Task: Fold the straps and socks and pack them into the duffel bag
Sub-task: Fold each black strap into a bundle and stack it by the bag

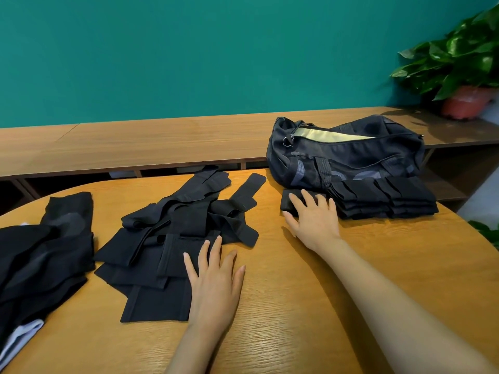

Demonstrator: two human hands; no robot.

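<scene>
Folding seems mid-way. Right hand (313, 220), flat, presses a small folded black fabric strap (287, 202) beside the folded stack (386, 198) near the wooden desk's (297, 306) far right edge. Left hand (216, 282), flat, rests on loose black straps (175, 238) mid-desk, running near-left to far-right; next, probably grip one. Black duffel bag (351, 155) lies along the far edge, zip open

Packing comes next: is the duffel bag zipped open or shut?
Open: the top of the duffel bag gapes, showing pale yellow lining.
</scene>
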